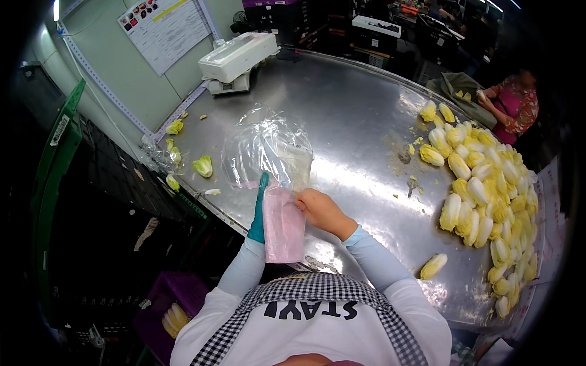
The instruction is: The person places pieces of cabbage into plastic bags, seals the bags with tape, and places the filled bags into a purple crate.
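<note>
In front of my body hangs a pink, partly see-through plastic packet [284, 224], perhaps a stack of flat bags. My left hand [259, 215], in a teal glove, supports it from behind and along the left edge; most of the fingers are hidden. The bare fingers of my right hand [323, 211] pinch its upper right corner. Just beyond, loose clear plastic bags [261, 142] lie crumpled on the steel table [352, 105]. A whitish folded plastic piece [296, 164] among them reaches down to my right fingers.
Napa cabbage hearts [480, 183] are heaped at the right, with a single one [433, 266] nearer me. A white foam box [238, 55] rests on a scale [230, 85]. Black crates [110, 219] and a purple crate [155, 293] stand left. Across the table, a person [512, 107] handles a cabbage.
</note>
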### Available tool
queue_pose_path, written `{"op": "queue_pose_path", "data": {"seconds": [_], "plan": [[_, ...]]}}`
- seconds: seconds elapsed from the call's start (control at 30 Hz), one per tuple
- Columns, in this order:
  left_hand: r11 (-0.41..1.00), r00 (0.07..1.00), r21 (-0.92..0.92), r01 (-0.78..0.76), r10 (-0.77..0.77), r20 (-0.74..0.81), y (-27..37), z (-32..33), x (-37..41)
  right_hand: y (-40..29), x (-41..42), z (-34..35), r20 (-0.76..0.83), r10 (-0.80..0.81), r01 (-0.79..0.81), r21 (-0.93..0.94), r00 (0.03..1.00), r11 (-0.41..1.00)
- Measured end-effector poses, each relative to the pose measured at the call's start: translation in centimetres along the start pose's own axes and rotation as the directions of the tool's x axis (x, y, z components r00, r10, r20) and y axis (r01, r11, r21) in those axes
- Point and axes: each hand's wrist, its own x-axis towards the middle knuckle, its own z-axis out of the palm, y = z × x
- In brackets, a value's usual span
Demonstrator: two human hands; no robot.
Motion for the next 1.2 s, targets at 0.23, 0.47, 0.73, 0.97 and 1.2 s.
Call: {"op": "queue_pose_path", "data": {"seconds": [0.23,0.47,0.73,0.97,1.2], "plan": [[0.998,0.998,-0.042,-0.052,0.053,0.034,1.3,1.0,2.8,-5.1,-1.0,2.4,0.171,-0.296,0.238,0.292,0.94,0.926],[0.987,0.998,0.147,0.061,-0.061,-0.001,3.4,2.0,4.0,-7.7,-1.5,-2.7,0.257,-0.041,-0.035,0.284,0.965,0.958],[0.226,0.87,0.939,0.258,-0.477,-0.124,4.1,4.8,4.9,0.4,-2.4,-4.6,-0.083,0.05,-0.061,-0.134,0.995,0.989],[-0.389,0.941,0.896,-0.212,-0.329,0.08,6.8,17.1,5.5,8.7,-10.8,-1.0,-0.172,0.597,-0.409,0.581,0.784,0.704],[-0.839,0.734,0.291,-0.459,-0.175,0.656,2.5,14.8,7.9,8.9,-10.9,-1.9,-0.169,0.541,-0.307,0.67,0.824,0.676]]}}
